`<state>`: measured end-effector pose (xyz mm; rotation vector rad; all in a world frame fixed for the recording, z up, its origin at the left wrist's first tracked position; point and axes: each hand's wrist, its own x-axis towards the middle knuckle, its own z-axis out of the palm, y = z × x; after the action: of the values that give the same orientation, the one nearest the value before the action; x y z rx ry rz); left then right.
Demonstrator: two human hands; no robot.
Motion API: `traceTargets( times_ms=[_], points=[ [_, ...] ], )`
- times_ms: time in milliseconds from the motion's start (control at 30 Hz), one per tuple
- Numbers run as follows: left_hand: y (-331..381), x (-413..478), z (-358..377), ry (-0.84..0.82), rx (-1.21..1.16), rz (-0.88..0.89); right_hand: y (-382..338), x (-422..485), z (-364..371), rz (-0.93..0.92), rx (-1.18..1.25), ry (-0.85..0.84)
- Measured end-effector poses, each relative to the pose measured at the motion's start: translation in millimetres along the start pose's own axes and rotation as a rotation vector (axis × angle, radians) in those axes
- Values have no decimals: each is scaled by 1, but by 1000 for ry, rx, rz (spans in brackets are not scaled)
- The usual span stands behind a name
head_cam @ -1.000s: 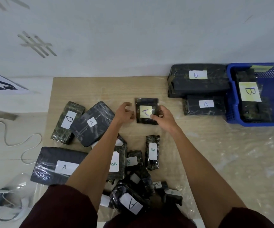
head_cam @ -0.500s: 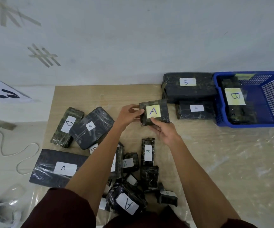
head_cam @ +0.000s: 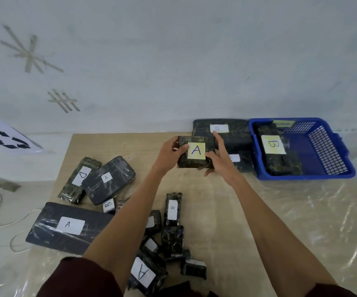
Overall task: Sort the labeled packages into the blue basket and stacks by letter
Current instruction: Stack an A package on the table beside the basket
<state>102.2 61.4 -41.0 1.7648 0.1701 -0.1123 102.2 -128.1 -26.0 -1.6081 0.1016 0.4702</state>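
While the pale counter under its clear plastic sheet is carrying everything, the blue basket is sitting at its far right corner, holding a dark wrapped package whose yellow label is reading B. Just left of the basket, a large dark package with a white B label is lying against the wall, and a smaller one is lying just in front of it, its label partly hidden by the right hand. At the near left, a long flat package marked A is lying beside a rounded one marked A and a narrow one marked D. Smaller packages are crowding the near middle between the forearms: one is showing B, another a large A, and some labels are too small to read.

Both hands are holding the square package with the yellow A label in front of the back packages. The left hand is gripping its left edge, thumb on top. The right hand is pinching its right edge, thumb over and curled fingers beneath, the index finger sticking out straight.
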Motion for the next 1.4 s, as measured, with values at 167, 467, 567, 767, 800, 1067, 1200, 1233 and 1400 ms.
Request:
traceTargets(
  times_ms=[167,467,567,767,800,1067,1200,1233,1400],
  points=[
    [30,-8,40,-2,-25,64,-23,-7,-40,-146,-130,-41],
    [74,-13,103,13,-39,100,-44,-16,-107,-284,-159,-63],
    [82,-13,116,34,-66,69,-47,-16,-119,-358,-180,-30],
    [96,-7,125,22,-57,96,-59,-19,-130,-334,-180,-1],
    [99,-7,124,18,-61,91,-61,-19,-130,-350,-185,5],
    [109,-3,107,-6,-96,99,-77,-19,-117,-362,-208,10],
    [113,-2,101,-26,-99,68,-82,-20,-113,-402,-233,26],
    [115,-2,100,-29,-98,78,-84,-20,-112,-404,-230,31],
    [119,1,89,-35,-96,100,-89,-15,-106,-373,-195,21]
  ],
)
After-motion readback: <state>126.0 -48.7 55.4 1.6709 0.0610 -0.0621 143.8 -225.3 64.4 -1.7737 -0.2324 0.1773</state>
